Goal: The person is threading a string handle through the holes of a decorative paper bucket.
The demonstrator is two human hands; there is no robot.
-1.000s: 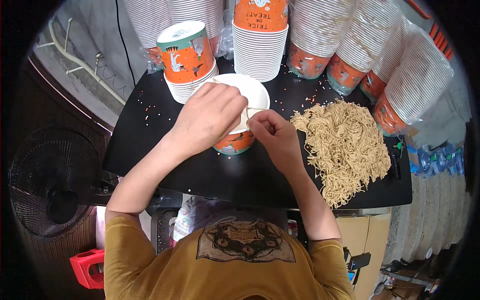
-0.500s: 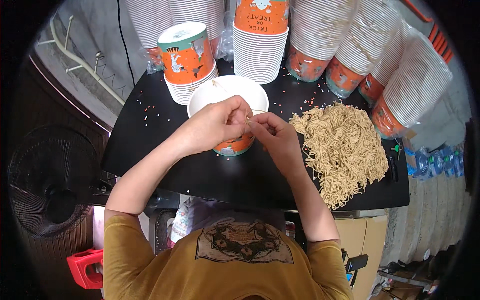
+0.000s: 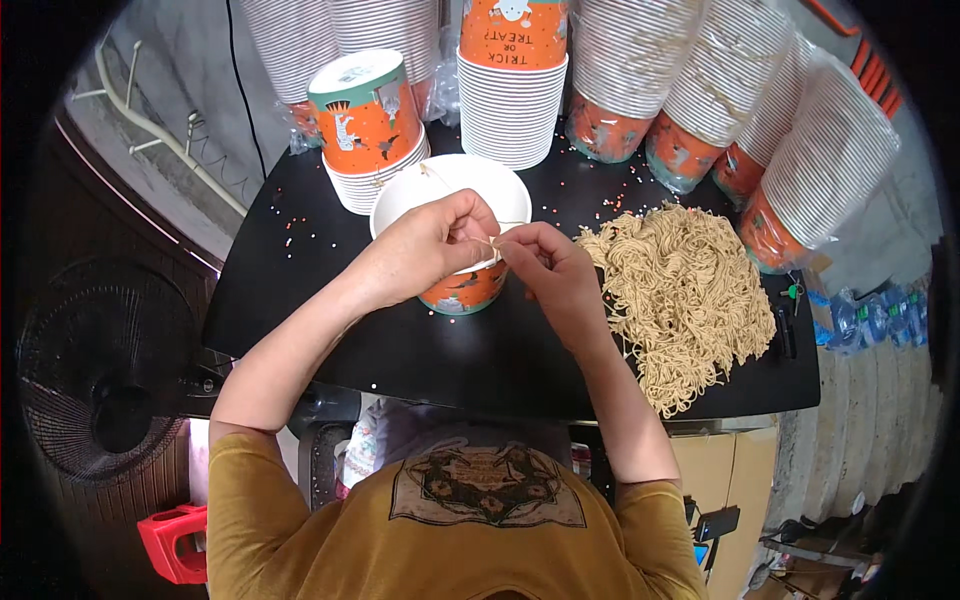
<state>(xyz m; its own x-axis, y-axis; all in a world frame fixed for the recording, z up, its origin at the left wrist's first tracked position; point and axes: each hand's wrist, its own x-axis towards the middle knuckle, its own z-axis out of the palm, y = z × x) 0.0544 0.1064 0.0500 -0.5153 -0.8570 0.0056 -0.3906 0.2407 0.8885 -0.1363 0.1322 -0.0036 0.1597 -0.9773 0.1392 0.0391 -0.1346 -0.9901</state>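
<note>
A round paper bucket (image 3: 462, 293), white inside with an orange printed wall and green base band, stands upright in front of me. Over its near rim, my left hand (image 3: 420, 245) pinches a thin beige cord (image 3: 487, 241) between thumb and fingers. My right hand (image 3: 550, 262) pinches the same cord close by, fingertips almost touching those of the left. More cord crosses the bucket's far left rim and runs to its right side. The fingers hide part of the rim, and I cannot make out how the cord is looped.
A heap of beige cords (image 3: 690, 300) lies right of my right hand. Nested stacks of buckets (image 3: 508, 110) line the table's back, some wrapped in clear plastic. Small orange and white beads (image 3: 612, 205) are scattered on the black table (image 3: 420, 360). A fan (image 3: 110, 370) stands left.
Both hands keep their pinch over the bucket rim, with the fingertips shifted only slightly. The whole view has moved a little.
</note>
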